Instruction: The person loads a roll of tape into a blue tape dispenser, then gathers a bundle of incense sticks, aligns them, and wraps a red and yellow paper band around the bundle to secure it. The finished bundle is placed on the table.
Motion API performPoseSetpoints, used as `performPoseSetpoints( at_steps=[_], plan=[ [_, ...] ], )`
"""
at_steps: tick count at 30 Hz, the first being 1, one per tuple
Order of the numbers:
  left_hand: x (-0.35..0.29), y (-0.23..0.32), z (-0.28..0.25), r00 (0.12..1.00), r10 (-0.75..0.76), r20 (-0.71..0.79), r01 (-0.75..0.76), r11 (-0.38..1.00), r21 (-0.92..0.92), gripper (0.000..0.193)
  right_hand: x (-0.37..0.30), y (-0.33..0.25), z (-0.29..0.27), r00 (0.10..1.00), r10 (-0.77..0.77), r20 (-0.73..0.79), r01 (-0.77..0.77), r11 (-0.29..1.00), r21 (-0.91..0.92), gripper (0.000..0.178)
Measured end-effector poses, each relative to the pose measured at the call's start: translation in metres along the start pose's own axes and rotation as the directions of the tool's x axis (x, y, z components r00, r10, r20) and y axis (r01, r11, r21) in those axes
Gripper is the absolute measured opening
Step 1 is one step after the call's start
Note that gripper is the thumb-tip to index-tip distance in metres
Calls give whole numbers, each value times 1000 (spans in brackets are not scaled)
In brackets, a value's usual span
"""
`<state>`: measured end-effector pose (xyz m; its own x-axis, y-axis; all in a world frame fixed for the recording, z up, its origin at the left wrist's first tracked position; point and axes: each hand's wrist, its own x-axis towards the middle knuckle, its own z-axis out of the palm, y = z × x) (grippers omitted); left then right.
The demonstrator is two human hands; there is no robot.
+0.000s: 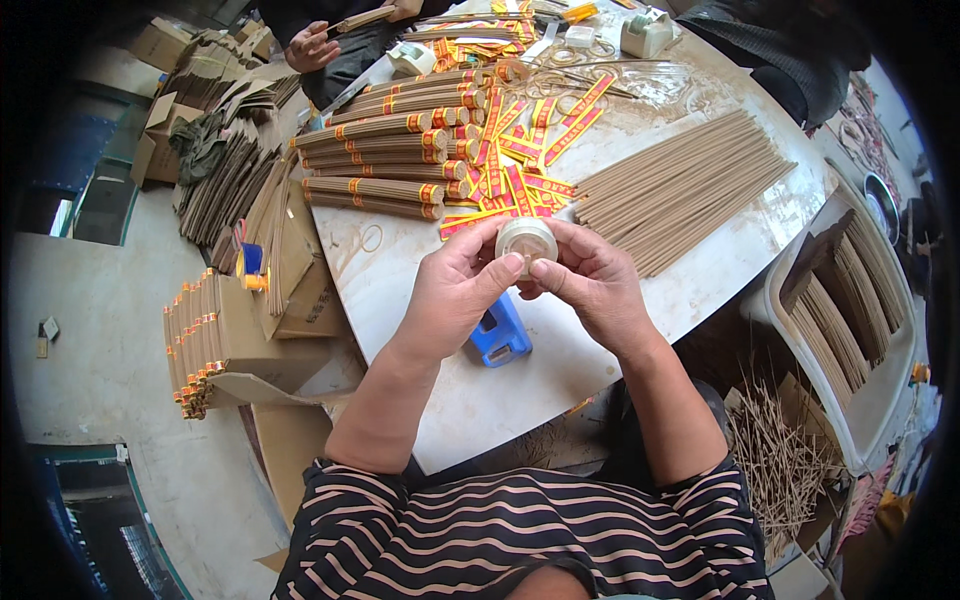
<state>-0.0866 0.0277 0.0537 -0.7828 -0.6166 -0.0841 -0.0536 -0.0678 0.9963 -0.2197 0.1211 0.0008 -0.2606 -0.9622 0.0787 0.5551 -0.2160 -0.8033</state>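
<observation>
The left hand (462,290) and right hand (598,285) meet around a pale, round, disc-shaped roll (527,242), closing off the middle of the white tabletop (490,412). Between the forearms, a blue plastic tape dispenser (503,343) obstructs the central approach; bare surface on either side of it leaves narrow passages. Beyond the hands, scattered red-and-yellow paper strips (520,190) bar the way, flanked at left by stacked, banded bundles of brown sticks (375,160) and at right by a flat spread of loose brown sticks (690,190). Open corridors border both hands: below the bundles, and nearside of the spread.
</observation>
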Motion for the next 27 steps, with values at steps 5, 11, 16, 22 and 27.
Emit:
performPoseSetpoints(
  at_steps=[5,11,16,22,27],
  plan=[
    [3,2,7,999,46,-15,-44,996,79,38,2,-10,-5,999,3,46,-2,1000,-15,44],
    [2,5,13,996,91,-6,-89,988,128,35,-1,-7,-6,996,-90,15,90,995,-44,39],
    [-1,2,20,989,139,-43,-131,979,154,31,-2,-3,-10,992,-130,1,129,981,-146,35],
    [-1,-18,22,951,277,-137,-226,926,302,26,-4,2,-5,980,-187,-64,174,969,-175,31],
    [2,-23,24,937,313,-154,-218,870,442,23,-5,6,-3,969,-219,-114,186,951,-246,30]
  ],
)
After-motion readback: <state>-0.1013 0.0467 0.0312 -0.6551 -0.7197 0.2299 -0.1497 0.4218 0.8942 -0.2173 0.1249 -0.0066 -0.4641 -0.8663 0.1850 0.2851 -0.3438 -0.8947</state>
